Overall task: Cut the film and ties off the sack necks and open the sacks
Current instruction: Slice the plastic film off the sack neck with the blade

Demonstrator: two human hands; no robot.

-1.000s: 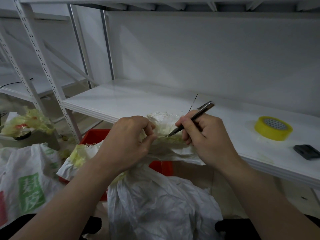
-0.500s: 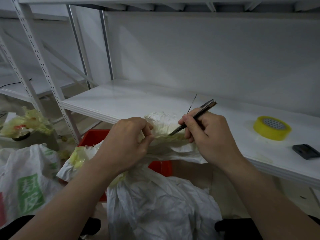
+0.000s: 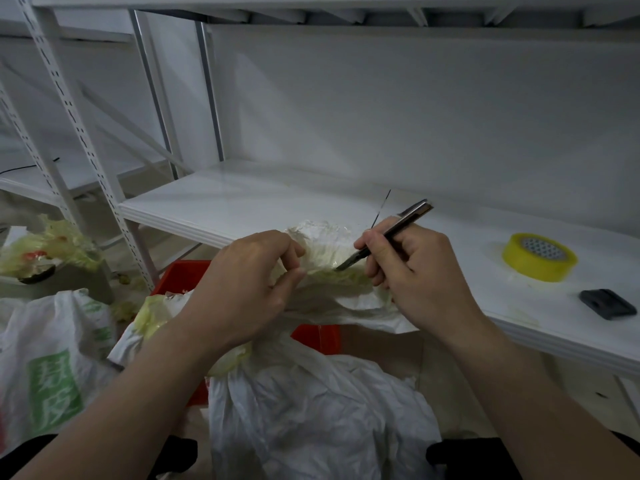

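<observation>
Held the sack neck [image 3: 325,249] up in the near middle, just this side of the shelf [image 3: 242,209] edge and above the crumpled white sack [image 3: 311,414]. Pinched it from the left with the left hand [image 3: 242,285], thumb and curled fingers closed on the bunched plastic. Gripped a slim knife [image 3: 391,233] pen-fashion in the right hand [image 3: 419,275], tip set against the yellowish film [image 3: 346,276] round the neck. Judged this the film-slitting step; made out no tie. Called next for a short draw of the blade rightward, away from the left thumb, neck kept taut.
</observation>
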